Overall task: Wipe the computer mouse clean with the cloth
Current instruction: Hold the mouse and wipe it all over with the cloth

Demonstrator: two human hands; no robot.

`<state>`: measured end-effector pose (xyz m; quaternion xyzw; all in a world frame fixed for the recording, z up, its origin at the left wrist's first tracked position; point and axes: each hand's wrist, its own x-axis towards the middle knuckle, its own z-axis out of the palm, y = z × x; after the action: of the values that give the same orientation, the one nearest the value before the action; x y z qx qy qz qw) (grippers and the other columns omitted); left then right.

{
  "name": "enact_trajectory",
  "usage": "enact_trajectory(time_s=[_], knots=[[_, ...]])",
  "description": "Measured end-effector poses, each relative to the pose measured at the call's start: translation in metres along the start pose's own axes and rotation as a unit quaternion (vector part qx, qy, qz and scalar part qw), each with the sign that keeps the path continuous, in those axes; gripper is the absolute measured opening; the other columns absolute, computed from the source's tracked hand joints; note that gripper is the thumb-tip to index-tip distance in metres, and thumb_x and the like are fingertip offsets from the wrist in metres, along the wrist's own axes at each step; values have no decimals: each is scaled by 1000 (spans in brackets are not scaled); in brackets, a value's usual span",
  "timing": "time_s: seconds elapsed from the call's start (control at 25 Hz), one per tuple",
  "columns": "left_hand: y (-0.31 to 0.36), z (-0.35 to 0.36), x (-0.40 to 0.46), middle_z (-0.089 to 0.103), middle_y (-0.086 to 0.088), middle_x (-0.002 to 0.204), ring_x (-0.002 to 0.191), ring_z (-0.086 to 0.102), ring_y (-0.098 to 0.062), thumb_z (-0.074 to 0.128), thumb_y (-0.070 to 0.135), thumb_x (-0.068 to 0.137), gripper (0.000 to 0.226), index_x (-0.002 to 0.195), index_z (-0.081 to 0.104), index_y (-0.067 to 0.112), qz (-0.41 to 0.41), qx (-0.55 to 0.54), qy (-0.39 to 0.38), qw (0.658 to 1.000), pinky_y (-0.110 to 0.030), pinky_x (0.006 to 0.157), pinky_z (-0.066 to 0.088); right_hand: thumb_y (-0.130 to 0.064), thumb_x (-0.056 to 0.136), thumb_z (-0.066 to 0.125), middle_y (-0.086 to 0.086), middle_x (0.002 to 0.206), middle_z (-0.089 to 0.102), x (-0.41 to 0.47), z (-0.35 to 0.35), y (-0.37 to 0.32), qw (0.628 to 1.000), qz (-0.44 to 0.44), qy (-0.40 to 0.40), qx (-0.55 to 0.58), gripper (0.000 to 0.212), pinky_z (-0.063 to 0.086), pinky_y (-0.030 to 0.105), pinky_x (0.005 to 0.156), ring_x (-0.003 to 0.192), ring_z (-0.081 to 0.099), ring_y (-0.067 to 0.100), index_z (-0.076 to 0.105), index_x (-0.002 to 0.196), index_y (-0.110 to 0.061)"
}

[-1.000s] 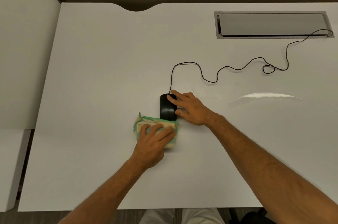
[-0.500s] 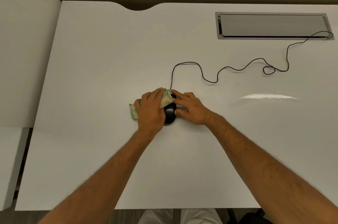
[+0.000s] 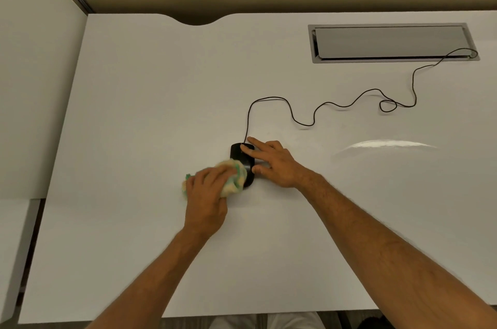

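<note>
A black wired computer mouse (image 3: 240, 154) lies in the middle of the white desk (image 3: 134, 113). My right hand (image 3: 274, 164) rests on its right side, with fingers on its front and thumb against its flank, holding it in place. My left hand (image 3: 205, 195) is bunched on a yellow and green cloth (image 3: 233, 177), which presses against the mouse's near left side and hides that part of it.
The mouse's thin black cable (image 3: 333, 105) snakes away to the right and into a grey cable hatch (image 3: 390, 42) at the far right. A white partition (image 3: 32, 86) stands along the desk's left edge. The desk's near edge runs just below my forearms.
My left hand has dragged the cloth back from the mouse's front toward its near left side. My right hand has stayed on the mouse.
</note>
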<state>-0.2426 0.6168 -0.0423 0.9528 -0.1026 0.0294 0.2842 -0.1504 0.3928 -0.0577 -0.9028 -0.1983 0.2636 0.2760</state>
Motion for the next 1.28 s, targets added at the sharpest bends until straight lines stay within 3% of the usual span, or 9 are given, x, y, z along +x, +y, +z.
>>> enact_trajectory(time_s=[0.12,0.28,0.4,0.6,0.76,0.84,1.0,1.16,1.28], knots=[[11,0,42,62,-7,138,122,53,-33,54,0,79,58,135,62,14,-136,-46,20,989,-48,99,41,-29,99,54,-6,166,18,-1,0,-1,1000,8,1,14,63,28,51,112,138,26,29,26,154,-42],[12,9,77,63,1,134,122,51,-28,58,11,94,42,134,59,24,-191,-29,-59,979,-41,99,33,-27,99,55,-5,167,17,-1,-1,-4,1000,15,-5,27,64,26,53,112,140,24,30,24,154,-41],[7,7,71,67,0,128,117,55,-29,58,21,99,33,132,61,22,-189,-38,-75,978,-43,99,38,-27,99,54,-7,167,16,-1,-1,-4,999,20,-4,29,64,24,53,112,141,23,29,24,154,-42],[-12,-30,40,73,0,87,81,68,-24,65,34,89,11,87,69,24,-161,-148,-159,963,-49,78,56,-29,100,52,-9,167,14,0,0,-4,1000,25,-11,15,63,26,52,111,142,21,28,25,155,-41],[5,-55,12,75,10,94,91,71,-12,60,20,81,21,93,75,29,-175,-285,-153,930,-23,78,55,-29,100,52,-7,167,15,-3,1,-8,1000,23,-3,14,64,26,54,111,143,22,30,22,156,-40],[22,-59,5,75,8,102,97,72,-12,61,16,82,25,101,74,27,-184,-347,-124,911,-17,78,53,-28,100,55,-7,167,16,-12,1,-15,995,26,37,89,70,26,54,112,143,27,28,16,157,-42],[44,-54,-1,70,16,108,99,68,-4,61,10,84,38,118,59,25,-209,-445,-74,868,-18,79,53,-40,88,66,-8,158,34,-51,-10,-42,904,94,156,388,80,42,44,108,131,43,14,23,155,-39],[68,-38,1,69,15,111,103,69,-9,65,10,87,43,123,46,27,-203,-492,-103,840,-24,79,56,-50,64,88,9,147,50,-90,5,-76,822,1,50,567,111,49,41,105,133,51,23,29,154,-20],[77,-28,0,69,8,117,110,69,-16,65,10,90,44,127,47,27,-179,-479,-133,849,-29,86,57,-18,74,82,5,123,68,-100,17,-84,808,26,118,576,66,55,29,89,113,65,18,53,133,-26]])
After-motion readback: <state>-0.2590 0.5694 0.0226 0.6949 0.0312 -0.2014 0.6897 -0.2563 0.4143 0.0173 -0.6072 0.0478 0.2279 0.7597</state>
